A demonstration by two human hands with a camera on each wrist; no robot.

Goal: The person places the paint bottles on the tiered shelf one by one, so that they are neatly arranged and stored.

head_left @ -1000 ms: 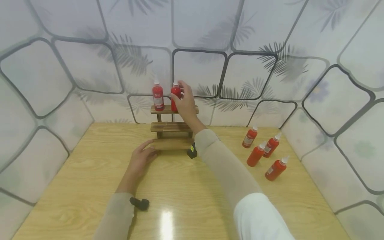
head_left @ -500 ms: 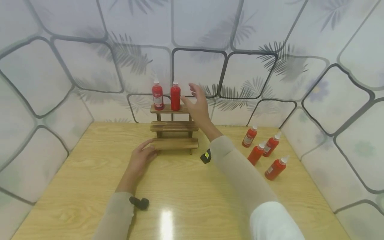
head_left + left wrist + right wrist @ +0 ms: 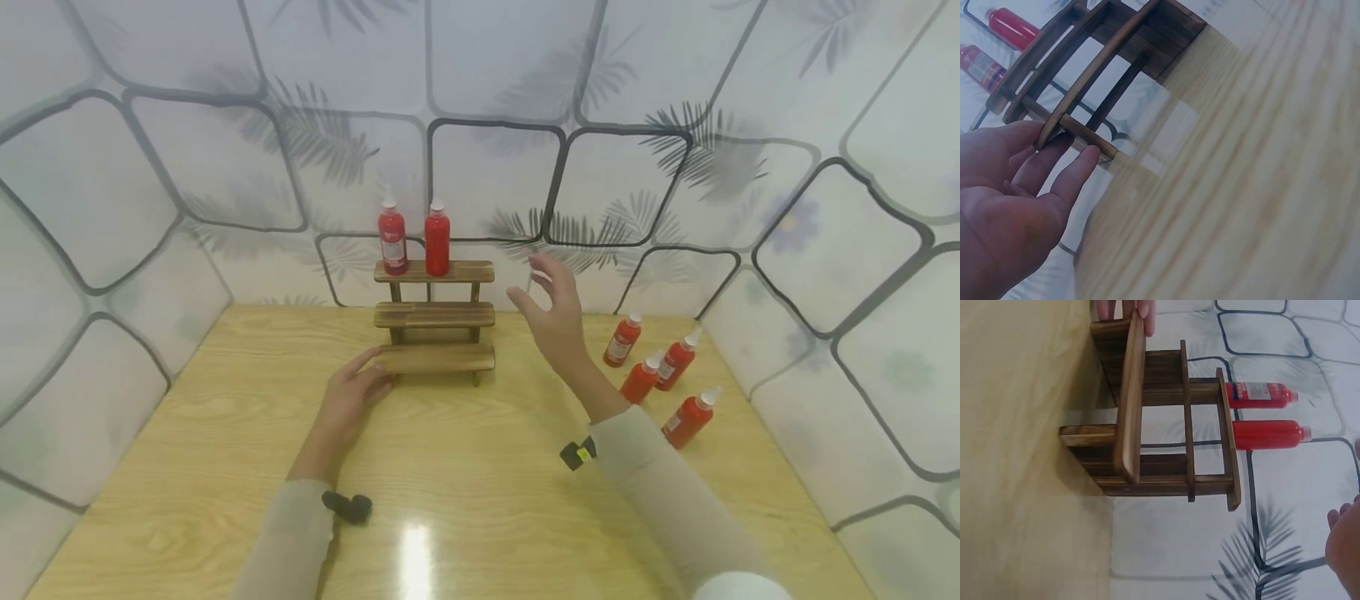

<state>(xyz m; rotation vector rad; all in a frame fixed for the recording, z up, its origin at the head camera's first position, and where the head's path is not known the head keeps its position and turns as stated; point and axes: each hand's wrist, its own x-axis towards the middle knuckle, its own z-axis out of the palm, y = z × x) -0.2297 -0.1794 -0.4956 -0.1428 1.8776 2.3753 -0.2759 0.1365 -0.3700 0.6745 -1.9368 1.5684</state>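
Observation:
A small three-step wooden shelf (image 3: 442,315) stands on the table against the back wall. My left hand (image 3: 351,402) pinches the left end of its lowest step; in the left wrist view the fingers (image 3: 1044,162) lie around the step's end and its leg. Two red squeeze bottles with white caps stand upright on the top step: the left bottle (image 3: 392,242) shows a label, while the right bottle (image 3: 437,245) shows plain red. To the right of the shelf my right hand (image 3: 558,325) is in the air, fingers spread and slightly bent, holding nothing.
Several more red squeeze bottles stand on the table at the right, including a rear bottle (image 3: 622,342) and a front bottle (image 3: 688,421). My right forearm partly covers the nearer ones. Patterned walls enclose the wooden table (image 3: 480,475) behind and on both sides.
My right hand has let go of the right bottle on the top step and moved away to the right and toward me. The left hand keeps its place on the lowest step.

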